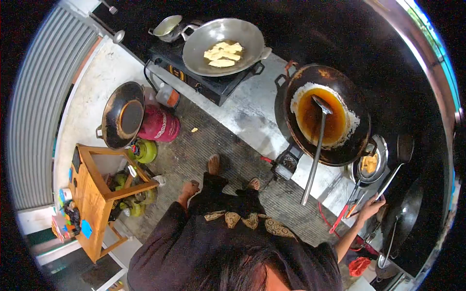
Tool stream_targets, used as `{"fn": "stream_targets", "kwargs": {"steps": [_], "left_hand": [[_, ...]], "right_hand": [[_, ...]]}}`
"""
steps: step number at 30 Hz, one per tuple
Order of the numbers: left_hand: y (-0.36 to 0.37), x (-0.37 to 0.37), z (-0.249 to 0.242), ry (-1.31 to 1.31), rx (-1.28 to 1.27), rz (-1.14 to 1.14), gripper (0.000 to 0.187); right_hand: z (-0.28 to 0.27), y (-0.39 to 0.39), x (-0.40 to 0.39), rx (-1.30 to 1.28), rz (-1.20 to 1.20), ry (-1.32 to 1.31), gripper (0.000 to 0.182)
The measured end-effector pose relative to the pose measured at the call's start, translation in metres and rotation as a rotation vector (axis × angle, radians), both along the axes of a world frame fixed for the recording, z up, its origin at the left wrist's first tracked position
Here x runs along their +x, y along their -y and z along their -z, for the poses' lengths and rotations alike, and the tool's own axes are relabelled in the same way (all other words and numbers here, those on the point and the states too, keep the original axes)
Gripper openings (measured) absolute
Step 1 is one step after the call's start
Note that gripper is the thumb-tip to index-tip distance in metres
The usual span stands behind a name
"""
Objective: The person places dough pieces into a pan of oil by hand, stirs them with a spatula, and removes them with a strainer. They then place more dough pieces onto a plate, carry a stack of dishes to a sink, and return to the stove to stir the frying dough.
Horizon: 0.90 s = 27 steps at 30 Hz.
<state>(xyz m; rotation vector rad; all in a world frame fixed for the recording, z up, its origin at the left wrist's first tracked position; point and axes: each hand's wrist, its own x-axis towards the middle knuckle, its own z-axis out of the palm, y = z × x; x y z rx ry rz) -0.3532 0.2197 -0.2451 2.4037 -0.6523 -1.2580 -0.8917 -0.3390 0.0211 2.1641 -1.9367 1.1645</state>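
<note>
My right hand [371, 207] is closed around the lower end of the handle of a long metal spatula [392, 177], whose dark, wide blade points away from me at the right. Beside it, a strainer [381, 170] holds golden fried pieces [369, 163]. Down at my left side, near my thigh, my left hand [191, 189] is curled closed, with nothing visible in it. Ahead to the right sits a large dark wok [302, 82] of brown oil [310, 119], a long-handled turner [319, 150] resting across it. Farther off, a silver wok [196, 48] contains pale slices [224, 52] in oil.
A black gas stove [216, 89] supports the silver wok. Left are a dark pan [110, 116], a pink gas cylinder [159, 125], a green cylinder [144, 151] and a wooden stand [92, 194]. Another large wok [407, 218] and red-handled tongs [339, 218] lie right.
</note>
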Motion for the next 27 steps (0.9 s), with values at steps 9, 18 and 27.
{"fn": "stream_targets", "kwargs": {"steps": [9,18,27], "left_hand": [[-0.055,0.106,0.121,-0.047,0.221,-0.139,0.047],[-0.041,0.228,0.08,-0.023,-0.229,-0.504,0.037],[-0.119,0.179,0.167,0.289,-0.027,0.23,0.028]], "right_hand": [[-0.121,-0.078,0.351,0.631,-0.514,-0.026,0.027],[-0.038,-0.045,0.653,1.063,-0.917,-0.242,0.029],[-0.019,-0.035,0.712,1.072,-0.902,-0.407,0.024]]}}
